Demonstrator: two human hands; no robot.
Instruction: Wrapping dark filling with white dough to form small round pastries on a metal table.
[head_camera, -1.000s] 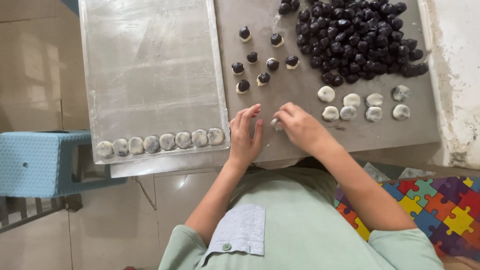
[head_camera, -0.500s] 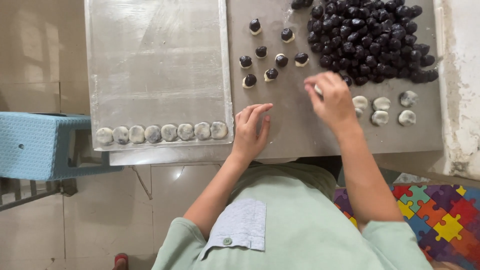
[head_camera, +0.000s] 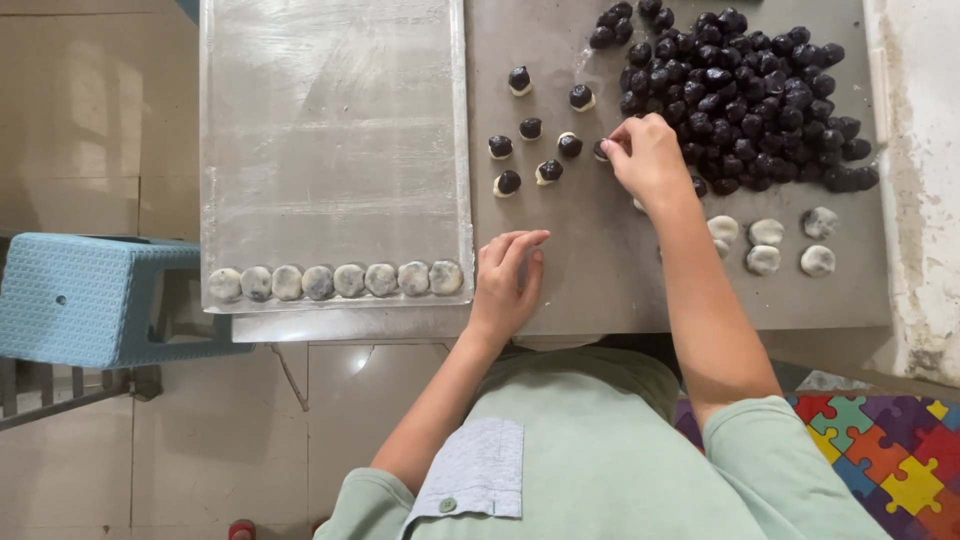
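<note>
My right hand (head_camera: 648, 160) reaches to the middle of the grey table (head_camera: 590, 260), its fingertips pinching a dark ball on a pale dough piece (head_camera: 601, 150). Several similar dark-topped dough pieces (head_camera: 530, 128) sit just left of it. A big heap of dark filling balls (head_camera: 745, 95) lies to its right. My left hand (head_camera: 510, 280) rests on the table near the front edge, fingers loosely curled, with a small pale piece seemingly at the fingertips. It is beside a plastic-covered metal tray (head_camera: 330, 120) holding a row of finished pale balls (head_camera: 335, 281).
Flat pale dough discs (head_camera: 765, 245) lie right of my right forearm. A blue plastic stool (head_camera: 95, 295) stands at the left by the tray. A colourful puzzle-pattern mat (head_camera: 880, 455) covers the floor at the lower right. A rough white wall edge (head_camera: 920, 170) borders the table's right side.
My right hand has moved from in front of my body, up past the dough discs, to the dark-topped pieces. My left hand stayed near the front edge.
</note>
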